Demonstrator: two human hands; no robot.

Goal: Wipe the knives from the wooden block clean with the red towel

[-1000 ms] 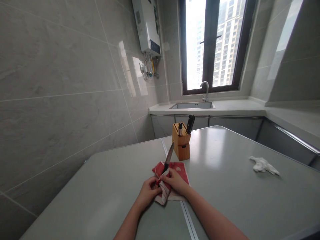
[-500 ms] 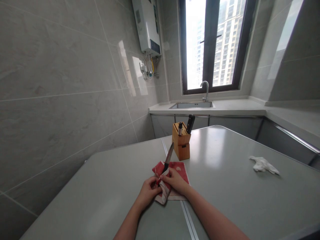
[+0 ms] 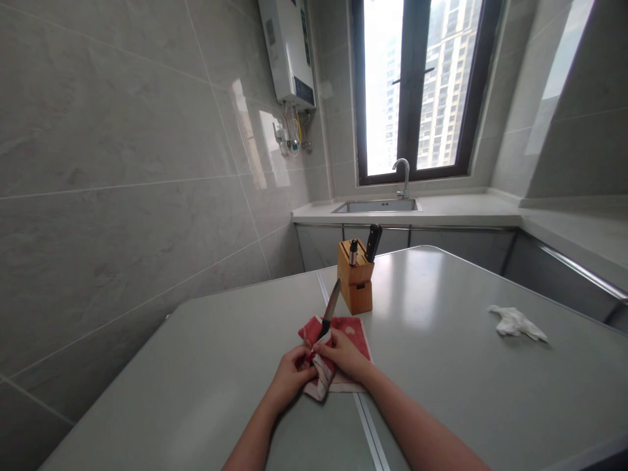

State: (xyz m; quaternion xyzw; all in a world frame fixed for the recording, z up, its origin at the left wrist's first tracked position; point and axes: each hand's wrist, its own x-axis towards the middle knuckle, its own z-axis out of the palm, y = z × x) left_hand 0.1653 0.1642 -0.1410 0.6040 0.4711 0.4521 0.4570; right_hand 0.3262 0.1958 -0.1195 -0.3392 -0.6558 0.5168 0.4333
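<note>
Right hand: the right hand [image 3: 343, 354] has thumb and fingers pinched together on a red-and-white cloth [image 3: 354, 332], folded over a handle.
Left hand: the left hand [image 3: 288, 376] is closed on the same bundle at its near end; whether bare handle meets skin there, I cannot tell.
Knife: the knife [image 3: 331, 305] stands out of the cloth, tilted, blade exposed, point away from the person.
Step in hand: wiping the handle, in my judgement.
Next move: calls for a firm hold through the cloth, with fingers kept off the blade.
Block: a wooden block [image 3: 360, 297] stands just beyond the point, contact not determinable; a black handle [image 3: 374, 243] and a smaller one [image 3: 353, 252] rise from it.
Table: the table [image 3: 220, 366] is pale and glossy, seamed; a crumpled tissue [image 3: 517, 323] lies well to the right.
Room: grey tiles, a sink [image 3: 380, 207] with a tap [image 3: 406, 178] below the window, a heater [image 3: 289, 55] on the wall.
</note>
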